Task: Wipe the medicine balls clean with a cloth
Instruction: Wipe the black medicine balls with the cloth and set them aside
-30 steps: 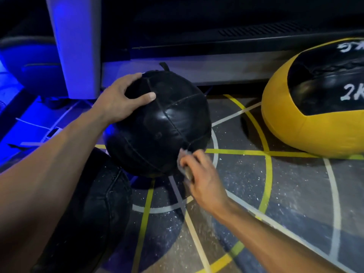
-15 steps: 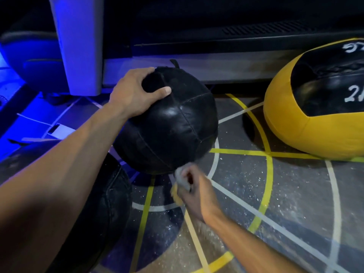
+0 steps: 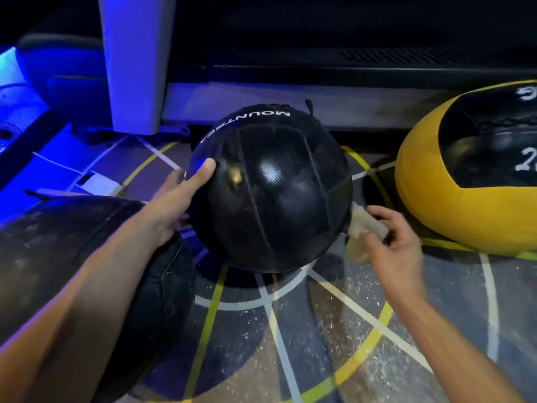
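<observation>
Ball in hand: I see the black medicine ball (image 3: pixel 270 193) resting on the marked floor (image 3: pixel 334 330) at frame centre, its "MOUNT…" lettering turned to 12 o'clock.
Cloth: a pale cloth (image 3: pixel 364 228) touches the ball's lower flank at about 4 o'clock.
Right hand: my right hand (image 3: pixel 392 242) pinches the cloth, fingers curled round it.
Left hand: my left hand (image 3: pixel 180 199) steadies the ball at 9 o'clock, fingers straight, thumb pressed on the panel.
Key relation: the ball lies at 10 o'clock from the cloth hand; I judge the wipe should sweep up and left.
Count: three medicine balls, namely this one, a dark ball (image 3: pixel 139 286) at 8 o'clock under my left forearm, and a yellow ball (image 3: pixel 436 205) at 3 o'clock; one cloth.
</observation>
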`<state>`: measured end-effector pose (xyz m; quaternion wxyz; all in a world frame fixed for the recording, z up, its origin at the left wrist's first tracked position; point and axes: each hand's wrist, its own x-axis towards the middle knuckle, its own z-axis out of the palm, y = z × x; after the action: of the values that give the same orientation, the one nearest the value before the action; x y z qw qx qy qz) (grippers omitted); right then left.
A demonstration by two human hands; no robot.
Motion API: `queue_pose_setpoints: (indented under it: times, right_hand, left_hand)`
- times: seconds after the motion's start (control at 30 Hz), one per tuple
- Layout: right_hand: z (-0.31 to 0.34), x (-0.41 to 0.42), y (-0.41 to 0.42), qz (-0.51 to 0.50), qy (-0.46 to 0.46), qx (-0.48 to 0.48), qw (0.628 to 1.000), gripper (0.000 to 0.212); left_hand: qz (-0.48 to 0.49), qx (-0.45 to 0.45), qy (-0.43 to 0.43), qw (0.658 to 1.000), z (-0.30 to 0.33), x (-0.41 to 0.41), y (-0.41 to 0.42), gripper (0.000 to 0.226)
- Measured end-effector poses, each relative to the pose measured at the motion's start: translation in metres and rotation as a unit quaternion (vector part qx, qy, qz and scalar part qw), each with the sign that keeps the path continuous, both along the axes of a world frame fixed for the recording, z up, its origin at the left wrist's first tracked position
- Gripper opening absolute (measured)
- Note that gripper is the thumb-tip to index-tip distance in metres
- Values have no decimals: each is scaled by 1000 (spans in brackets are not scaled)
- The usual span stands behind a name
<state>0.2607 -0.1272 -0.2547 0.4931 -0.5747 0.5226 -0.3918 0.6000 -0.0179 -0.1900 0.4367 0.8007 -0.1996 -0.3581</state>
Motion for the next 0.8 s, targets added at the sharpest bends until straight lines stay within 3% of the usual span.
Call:
queue_pose_setpoints:
  times: [0.1,0.17,0.23,0.3,0.47,0.6,0.7,0.8]
  right_hand:
    - [-6,4,1,19,12,6,1000,54]
    - [-4,6,-5,31,27,-12,999,56]
    - [1,7,-15,30,61,-31,997,53]
    - [1,5,-24,-4,77,-31,997,51]
    - [6,-11,-31,-112,21,-17,993,48]
    - [44,10,-35,-114,-20,-148,982,31]
    - [58,40,-9,-27,85,-320,943,32]
    - [28,59,28,171,185,-463,850,29]
  left_hand:
    - [22,-29,65,997,-5,-3,2,100]
    - [29,-57,76,995,-2,-2,4,67]
    - [23,-81,57,995,1,-2,5,36]
    - [13,-106,29,994,-1,-5,0,22]
    - [-58,-153,17,986,-9,-34,-26,46]
    - [-86,-155,-52,983,1,-50,-52,53]
    - [-94,-150,-95,980,15,-64,-68,50]
    - [-86,-148,-104,980,14,-64,-70,53]
